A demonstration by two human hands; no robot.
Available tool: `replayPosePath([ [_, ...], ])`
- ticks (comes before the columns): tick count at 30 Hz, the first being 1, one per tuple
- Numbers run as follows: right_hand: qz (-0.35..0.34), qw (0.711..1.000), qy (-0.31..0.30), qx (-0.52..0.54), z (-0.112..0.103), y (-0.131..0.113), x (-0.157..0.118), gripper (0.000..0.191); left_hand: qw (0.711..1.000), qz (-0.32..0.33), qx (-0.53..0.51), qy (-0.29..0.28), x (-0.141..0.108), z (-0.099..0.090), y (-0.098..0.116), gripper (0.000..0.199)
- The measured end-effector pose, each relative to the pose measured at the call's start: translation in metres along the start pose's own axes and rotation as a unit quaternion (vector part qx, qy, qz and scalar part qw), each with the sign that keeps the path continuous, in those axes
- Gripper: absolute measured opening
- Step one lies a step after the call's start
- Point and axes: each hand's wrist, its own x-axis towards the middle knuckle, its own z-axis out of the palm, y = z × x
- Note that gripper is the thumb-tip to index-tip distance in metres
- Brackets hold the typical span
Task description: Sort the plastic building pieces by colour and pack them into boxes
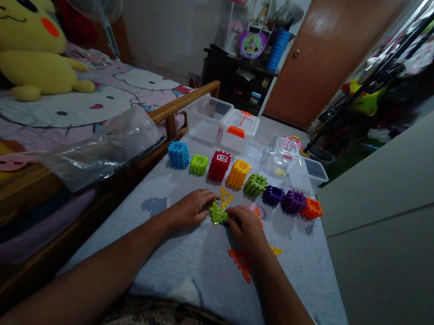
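Note:
Between my hands is a light green plastic building piece [218,214] with notched edges. My left hand [193,207] pinches its left side, and my right hand [246,227] grips it from the right. Just beyond it a yellow triangular piece [226,198] lies on the cloth. An orange piece [240,264] rests below my right wrist, and a small yellow piece [276,250] lies beside that wrist. Another orange piece [257,211] is partly hidden behind my right hand.
A row of stacked building pieces, from blue [178,154] through red [220,166] to orange [312,208], crosses the cloth-covered table [177,267]. Behind stand clear plastic boxes [239,133]. A wooden bed rail [188,102] with a plastic bag [106,148] borders the left; a pale cabinet [408,219] borders the right.

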Motion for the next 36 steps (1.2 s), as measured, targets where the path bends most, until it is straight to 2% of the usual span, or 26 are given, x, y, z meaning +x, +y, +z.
replayPosePath([
  [4, -0.024, 0.998, 0.009, -0.063, 0.002, 0.000, 0.000, 0.021, 0.999, 0.031, -0.010, -0.005, -0.001, -0.003, 0.001, 0.056],
  [8, -0.035, 0.996, -0.002, -0.086, 0.000, -0.001, -0.002, 0.024, 0.999, 0.051, -0.005, -0.013, -0.001, -0.005, 0.001, 0.041],
  [12, -0.037, 0.995, -0.009, -0.091, 0.001, -0.001, -0.003, 0.030, 0.998, 0.038, 0.023, -0.032, 0.001, -0.005, 0.000, 0.024],
  [16, -0.031, 0.996, -0.013, -0.086, 0.003, 0.000, -0.003, 0.029, 0.998, 0.022, 0.050, -0.031, 0.000, -0.004, -0.001, 0.021],
  [19, -0.030, 0.996, -0.013, -0.086, 0.003, 0.001, -0.005, 0.036, 0.997, 0.008, 0.076, -0.031, 0.000, -0.006, -0.001, 0.021],
  [26, -0.013, 0.995, 0.000, -0.095, 0.000, 0.003, -0.011, 0.044, 0.993, -0.001, 0.091, -0.069, -0.001, -0.014, 0.001, 0.011],
  [36, -0.025, 0.994, -0.001, -0.104, 0.003, 0.003, -0.006, 0.017, 0.995, -0.014, 0.065, -0.073, -0.001, -0.016, 0.001, 0.015],
])
